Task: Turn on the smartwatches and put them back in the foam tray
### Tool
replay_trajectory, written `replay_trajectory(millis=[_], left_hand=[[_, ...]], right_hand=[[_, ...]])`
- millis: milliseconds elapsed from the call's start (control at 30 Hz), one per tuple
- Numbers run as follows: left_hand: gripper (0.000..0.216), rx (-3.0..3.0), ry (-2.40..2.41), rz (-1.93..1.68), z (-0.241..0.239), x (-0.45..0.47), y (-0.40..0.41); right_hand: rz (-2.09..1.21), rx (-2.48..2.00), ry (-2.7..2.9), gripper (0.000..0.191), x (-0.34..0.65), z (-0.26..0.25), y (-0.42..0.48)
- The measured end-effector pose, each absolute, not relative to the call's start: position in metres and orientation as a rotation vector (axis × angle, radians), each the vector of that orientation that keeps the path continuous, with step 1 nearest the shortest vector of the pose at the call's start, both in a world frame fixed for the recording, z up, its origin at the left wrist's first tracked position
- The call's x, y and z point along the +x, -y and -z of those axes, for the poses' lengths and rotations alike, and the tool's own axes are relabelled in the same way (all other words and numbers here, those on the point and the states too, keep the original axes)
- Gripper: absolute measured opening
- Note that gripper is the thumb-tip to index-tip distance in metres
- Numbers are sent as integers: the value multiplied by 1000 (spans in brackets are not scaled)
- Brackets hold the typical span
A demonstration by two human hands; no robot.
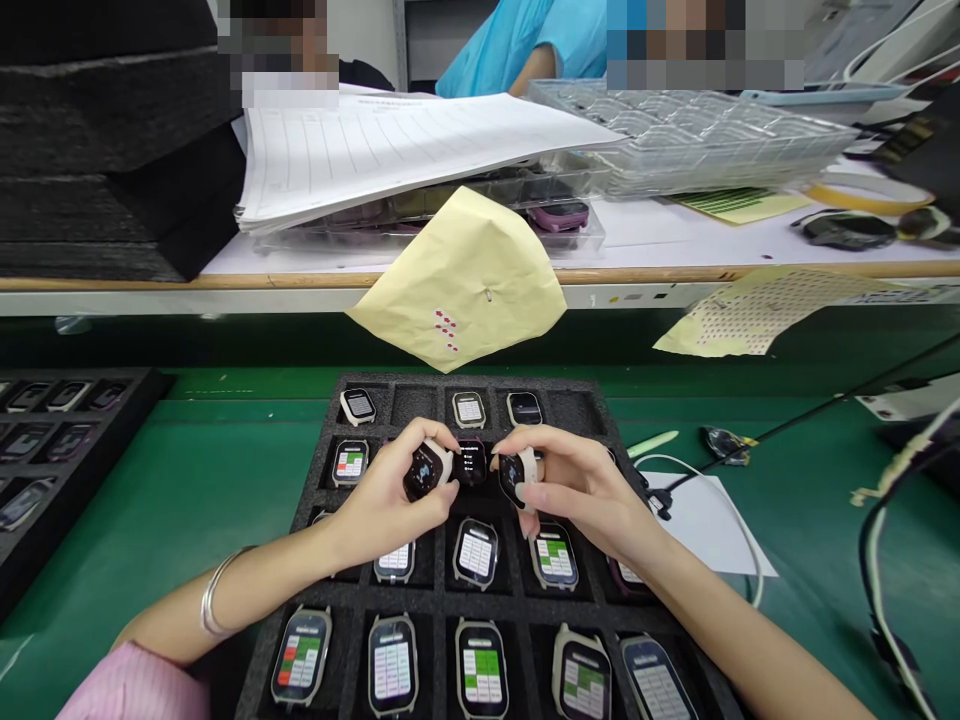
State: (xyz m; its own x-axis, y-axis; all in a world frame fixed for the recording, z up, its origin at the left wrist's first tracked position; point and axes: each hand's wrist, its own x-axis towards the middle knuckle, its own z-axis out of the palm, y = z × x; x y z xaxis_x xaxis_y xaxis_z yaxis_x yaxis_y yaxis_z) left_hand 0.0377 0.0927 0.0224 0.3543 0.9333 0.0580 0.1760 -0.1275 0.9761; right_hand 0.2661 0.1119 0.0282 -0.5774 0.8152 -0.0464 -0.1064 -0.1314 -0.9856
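My left hand is closed on a pale-cased smartwatch, its dark screen showing a bluish symbol. In my right hand a second pale-cased smartwatch is gripped between thumb and fingers, tilted sideways. Both watches are held over a black foam tray with square compartments. Between my hands, a watch with a lit dark screen rests in the tray. Several more strapless watches lie around it, such as one with a green and white grid and one with red and green cells.
Another foam tray with watches is on the green table at left. A shelf edge crosses ahead, bearing papers, clear plastic trays and black foam blocks. Cables and a white sheet lie at right. A person in blue sits beyond.
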Motion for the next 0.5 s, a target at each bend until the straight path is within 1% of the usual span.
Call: replay_trajectory(millis=[300, 500], left_hand=[[22, 1562, -1016, -1017, -20, 35, -91], [20, 1481, -1174, -1013, -19, 31, -78]], right_hand=[[-1776, -806, 1439, 29, 266, -28, -111], [-1862, -771, 1376, 37, 262, -33, -104]])
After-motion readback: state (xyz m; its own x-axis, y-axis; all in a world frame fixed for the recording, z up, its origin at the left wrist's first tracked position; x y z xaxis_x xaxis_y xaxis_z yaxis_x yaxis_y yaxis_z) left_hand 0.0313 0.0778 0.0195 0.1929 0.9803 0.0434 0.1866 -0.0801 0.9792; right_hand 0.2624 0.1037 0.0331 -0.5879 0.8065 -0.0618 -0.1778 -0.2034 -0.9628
